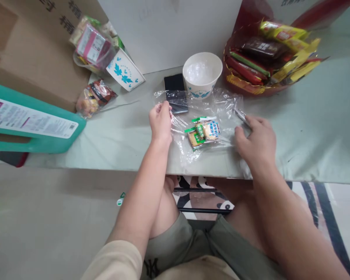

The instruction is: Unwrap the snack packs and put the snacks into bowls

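My left hand is closed, its thumb and fingers pinching the left edge of a clear plastic bag that lies spread on the table. On or inside the bag, which I cannot tell, rest several small wrapped biscuits in green, white and blue packaging. My right hand is at the bag's right side, fingers curled at a slim silvery thing. Whether that is a folded bag edge or a separate item is unclear. A dark phone lies behind the bag, partly under its film. Beside it stands a white paper bowl with blue leaf prints.
A red basket of packaged snacks stands at the back right. Left are a tilted leaf-print paper bowl, snack packs, a filled small bag, and a teal labelled box. The table's front edge is near my knees.
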